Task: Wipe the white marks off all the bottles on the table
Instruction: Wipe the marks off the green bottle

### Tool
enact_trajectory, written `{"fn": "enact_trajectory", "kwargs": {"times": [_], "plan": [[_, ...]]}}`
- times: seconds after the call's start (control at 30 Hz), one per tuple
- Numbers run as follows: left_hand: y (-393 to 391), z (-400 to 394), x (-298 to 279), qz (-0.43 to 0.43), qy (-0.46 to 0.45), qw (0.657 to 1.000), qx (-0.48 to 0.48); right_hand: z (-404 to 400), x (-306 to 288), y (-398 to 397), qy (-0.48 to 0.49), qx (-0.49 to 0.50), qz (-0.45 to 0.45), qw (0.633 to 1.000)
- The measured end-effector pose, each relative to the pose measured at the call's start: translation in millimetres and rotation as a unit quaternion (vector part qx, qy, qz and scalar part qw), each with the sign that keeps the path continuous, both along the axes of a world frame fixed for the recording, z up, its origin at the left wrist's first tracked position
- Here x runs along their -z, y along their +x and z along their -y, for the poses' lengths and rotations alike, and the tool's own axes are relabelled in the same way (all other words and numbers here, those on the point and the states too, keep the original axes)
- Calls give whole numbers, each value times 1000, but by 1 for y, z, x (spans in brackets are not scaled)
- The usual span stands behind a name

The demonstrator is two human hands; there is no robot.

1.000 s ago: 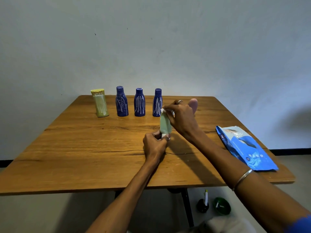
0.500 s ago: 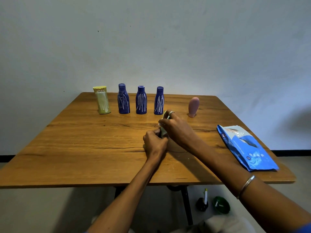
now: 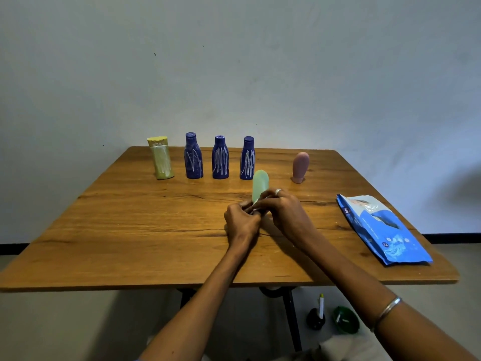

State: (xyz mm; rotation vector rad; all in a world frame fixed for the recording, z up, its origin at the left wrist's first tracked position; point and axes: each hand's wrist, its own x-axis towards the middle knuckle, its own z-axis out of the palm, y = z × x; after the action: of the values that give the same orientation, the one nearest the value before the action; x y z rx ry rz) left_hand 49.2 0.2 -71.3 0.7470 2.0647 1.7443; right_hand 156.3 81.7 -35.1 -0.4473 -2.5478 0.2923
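Observation:
A pale green bottle (image 3: 259, 184) stands up out of both hands at the table's middle. My left hand (image 3: 242, 222) grips its lower end. My right hand (image 3: 285, 214) is closed around it just beside, with a bit of white wipe showing between the fingers. The bottle's upper part shows no marks. At the back stand a yellow-green bottle (image 3: 161, 160) and three dark blue bottles (image 3: 193, 157), (image 3: 220, 158), (image 3: 247, 159), all streaked with white marks. A pink bottle (image 3: 300, 166) stands at the back right without visible marks.
A blue wipes packet (image 3: 382, 230) lies near the right edge of the wooden table (image 3: 130, 230). On the floor under the table are a dark pot with a pen (image 3: 316, 317) and a green dish (image 3: 346, 319).
My right hand slid down from the green bottle's top to its lower part, uncovering the top and the pink bottle behind it. The left hand stayed at the bottom.

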Motion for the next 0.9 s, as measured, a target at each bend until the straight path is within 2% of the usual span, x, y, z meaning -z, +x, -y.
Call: {"fn": "enact_trajectory", "kwargs": {"times": [0.1, 0.17, 0.37, 0.5, 0.7, 0.9], "plan": [[-2, -2, -1, 20, 19, 999, 26, 2, 7, 5, -86, 6, -94, 992], [-3, -3, 0, 25, 30, 999, 33, 8, 10, 8, -166, 3, -160, 973], [-8, -8, 3, 66, 51, 996, 36, 7, 22, 1, -227, 15, -270, 935], [-10, -10, 2, 109, 91, 988, 62, 10, 24, -1, -228, 56, -292, 927], [-17, -6, -1, 181, 117, 968, 133, 4, 27, -2, -299, 82, -286, 907], [-15, -3, 0, 159, 97, 964, 189, 8, 27, -1, -299, 53, -277, 912]]}}
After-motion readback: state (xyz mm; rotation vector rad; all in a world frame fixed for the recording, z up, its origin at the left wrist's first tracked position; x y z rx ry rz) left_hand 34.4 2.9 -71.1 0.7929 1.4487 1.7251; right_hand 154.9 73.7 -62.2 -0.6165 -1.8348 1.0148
